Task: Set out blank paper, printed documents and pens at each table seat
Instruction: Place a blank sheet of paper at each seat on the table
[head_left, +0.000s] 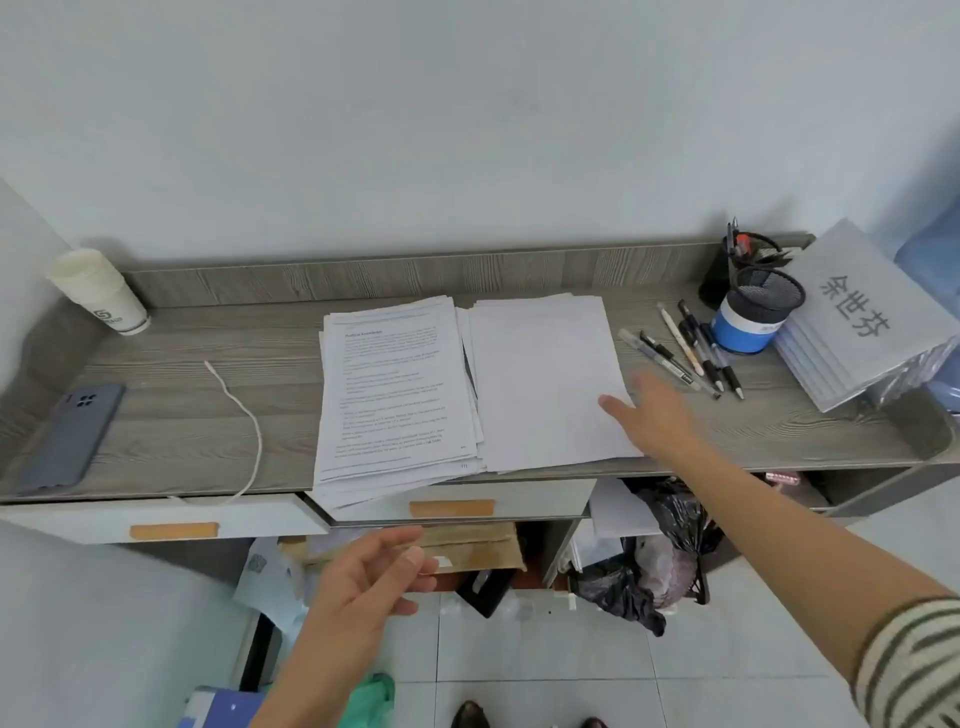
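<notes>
Head view, left to right across one grey wood-grain desk (182, 415) against the wall. One stack of paper cups (98, 291) is seen lying tilted at the upper left, and one grey phone (72, 436) is laid face down at the left edge. One white cord (244, 410) is looped across the top just beside it. Two drawer fronts are counted beneath, each fitted with one orange handle (174, 530).

At the centre, two piles are set side by side with their edges overlapping: the printed documents (395, 395) on the left, fanned and hanging over the front edge, and the blank paper (540, 379) on the right.

The left hand (374, 577) is held low in the frame before the drawers, fingers loosely spread, nothing grasped. The right hand (660, 415) is stretched out flat, fingers straight, index tip over the right edge of the blank paper; contact cannot be told through the blur.

Right of centre, loose pens (685, 353) are scattered on the desk, roughly six, though the overlap leaves the count unsure. Two black mesh pen holders (769, 296) are counted behind them, and one stack of name cards (857, 317) is placed at the far right.
</notes>
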